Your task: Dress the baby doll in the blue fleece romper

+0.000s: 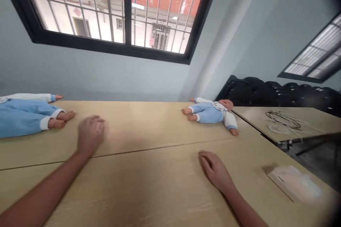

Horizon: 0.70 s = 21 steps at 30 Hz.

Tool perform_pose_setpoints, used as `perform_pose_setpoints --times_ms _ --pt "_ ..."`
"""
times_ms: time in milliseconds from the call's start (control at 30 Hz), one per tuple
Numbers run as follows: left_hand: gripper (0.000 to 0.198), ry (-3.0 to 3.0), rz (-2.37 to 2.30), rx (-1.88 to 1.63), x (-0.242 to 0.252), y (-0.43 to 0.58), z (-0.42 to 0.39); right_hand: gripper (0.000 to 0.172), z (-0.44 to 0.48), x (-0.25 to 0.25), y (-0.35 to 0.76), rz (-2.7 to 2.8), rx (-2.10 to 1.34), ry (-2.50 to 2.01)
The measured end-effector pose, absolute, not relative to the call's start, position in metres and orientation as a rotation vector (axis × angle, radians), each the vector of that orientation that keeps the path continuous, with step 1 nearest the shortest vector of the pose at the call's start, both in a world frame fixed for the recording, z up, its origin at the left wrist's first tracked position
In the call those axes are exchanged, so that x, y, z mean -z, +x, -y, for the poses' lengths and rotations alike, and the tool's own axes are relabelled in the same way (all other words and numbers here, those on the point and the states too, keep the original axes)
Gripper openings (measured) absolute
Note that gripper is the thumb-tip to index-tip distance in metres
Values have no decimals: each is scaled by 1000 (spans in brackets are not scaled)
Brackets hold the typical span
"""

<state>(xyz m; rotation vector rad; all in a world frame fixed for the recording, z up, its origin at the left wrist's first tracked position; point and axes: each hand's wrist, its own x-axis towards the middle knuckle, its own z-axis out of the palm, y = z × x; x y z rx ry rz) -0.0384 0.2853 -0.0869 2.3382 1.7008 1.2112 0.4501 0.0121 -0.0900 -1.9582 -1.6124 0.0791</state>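
Doll in blue clothes (25,117) lies on its back at the far left of the table (160,188), cut off by the picture's edge, its bare feet pointing right. In the head view, the only one, the left hand (90,135) hovers just beside those feet, apart from them. It is blurred, the fingers seem loosely curled, and it holds nothing. The right hand (216,171) rests palm down on the near part of the table, fingers laid flat and close together, also holding nothing.

A second doll (211,112) in the same blue clothes lies far right of the middle, well apart from both hands. A flat pale packet (295,184) sits near the right edge, and a tangle of cords (283,121) lies on a neighbouring table. A barred window (125,10) fills the wall behind.

By my reading, the step in hand is the reach toward the left doll. Taking hold would call for the left hand to go a little further left and close around the legs or feet.
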Motion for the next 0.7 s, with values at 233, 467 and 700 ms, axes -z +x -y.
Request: perform_pose_setpoints --times_ms 233,467,700 --pt "19 2704 -729 -989 114 104 -140 30 -46 80 477 820 -254 -1933" --pt "18 2641 -715 -873 113 111 -125 26 -130 73 522 546 -164 -2036" --pt "16 2624 -790 -786 117 116 -130 56 -202 68 558 283 -334 -2095"
